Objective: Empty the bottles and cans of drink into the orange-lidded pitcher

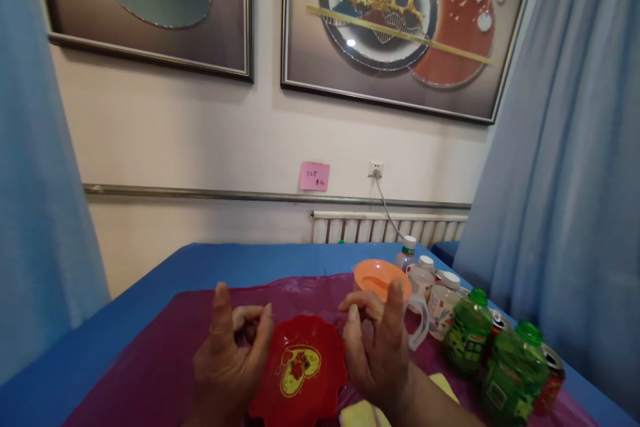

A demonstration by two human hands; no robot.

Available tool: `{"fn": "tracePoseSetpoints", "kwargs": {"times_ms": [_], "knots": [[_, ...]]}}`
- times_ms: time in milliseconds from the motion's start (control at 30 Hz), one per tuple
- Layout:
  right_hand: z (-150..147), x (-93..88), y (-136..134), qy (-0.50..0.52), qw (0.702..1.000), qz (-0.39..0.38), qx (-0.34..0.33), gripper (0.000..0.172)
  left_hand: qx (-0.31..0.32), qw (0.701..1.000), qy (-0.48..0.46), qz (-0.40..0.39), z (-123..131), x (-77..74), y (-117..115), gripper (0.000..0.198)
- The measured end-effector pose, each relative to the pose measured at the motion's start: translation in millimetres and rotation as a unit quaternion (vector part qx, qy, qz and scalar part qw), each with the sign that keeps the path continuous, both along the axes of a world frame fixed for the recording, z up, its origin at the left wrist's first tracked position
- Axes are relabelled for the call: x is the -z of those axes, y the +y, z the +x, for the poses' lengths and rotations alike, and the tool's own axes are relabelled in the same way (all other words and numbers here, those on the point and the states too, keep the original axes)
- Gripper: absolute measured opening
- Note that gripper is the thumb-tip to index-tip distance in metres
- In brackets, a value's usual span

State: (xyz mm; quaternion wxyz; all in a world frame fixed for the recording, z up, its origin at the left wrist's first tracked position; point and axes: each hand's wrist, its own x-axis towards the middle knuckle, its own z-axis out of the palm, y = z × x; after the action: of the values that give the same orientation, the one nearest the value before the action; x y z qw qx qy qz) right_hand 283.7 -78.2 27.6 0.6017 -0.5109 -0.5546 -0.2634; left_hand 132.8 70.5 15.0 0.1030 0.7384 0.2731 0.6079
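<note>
Left hand [230, 357] and right hand [377, 350] are up front, each with 1 finger raised, rest half curled, gripping nothing. Red dish [300, 377] sits between them on the purple sheet [145, 353], only a yellow print inside, so I'd say nothing's gone in yet. Can't tell what the orange pitcher [381, 271] holds.

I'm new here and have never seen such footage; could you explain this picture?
No machine here, just a person's bare hands. The one picture comes from a camera worn on the head, looking forward and down. The left hand and right hand are raised on either side of a red, scalloped dish with a yellow pattern; neither visibly holds anything. A shiny purple sheet lies over part of the blue surface. At the right are an orange container with a pale handle, and clear bottles and green plastic bottles.
</note>
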Motion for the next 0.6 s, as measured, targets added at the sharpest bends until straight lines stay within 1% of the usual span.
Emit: {"fn": "tracePoseSetpoints", "kwargs": {"times_ms": [33, 67, 133, 200, 300, 400, 500, 600], "knots": [[3, -1.7, 6, 0.018, 0.999, -0.019, 0.019, 0.081, -0.027, 0.999, 0.013, -0.027, -1, -7.3, 5, 0.087], [6, -4.4, 11, 0.044, 0.997, -0.039, 0.042, 0.079, -0.050, 0.995, 0.041, -0.074, -1, -14.7, 10, 0.088], [13, -11.0, 20, 0.098, 0.989, -0.072, 0.086, 0.076, -0.059, 0.986, 0.076, -0.135, -2, -27.2, 22, 0.091], [18, -16.1, 24, 0.120, 0.983, -0.092, 0.108, 0.075, -0.054, 0.981, 0.094, -0.159, -3, -33.8, 31, 0.093], [22, -17.2, 24, 0.118, 0.981, -0.102, 0.118, 0.074, -0.057, 0.978, 0.102, -0.170, -1, -33.9, 35, 0.093], [22, -12.8, 23, 0.123, 0.980, -0.106, 0.114, 0.075, -0.057, 0.978, 0.098, -0.175, 1, -30.4, 33, 0.092], [23, -8.6, 23, 0.129, 0.979, -0.113, 0.114, 0.075, -0.056, 0.980, 0.096, -0.164, 2, -28.8, 32, 0.092], [26, -8.4, 24, 0.126, 0.979, -0.115, 0.109, 0.075, -0.061, 0.982, 0.090, -0.154, 2, -27.8, 35, 0.091]]}}
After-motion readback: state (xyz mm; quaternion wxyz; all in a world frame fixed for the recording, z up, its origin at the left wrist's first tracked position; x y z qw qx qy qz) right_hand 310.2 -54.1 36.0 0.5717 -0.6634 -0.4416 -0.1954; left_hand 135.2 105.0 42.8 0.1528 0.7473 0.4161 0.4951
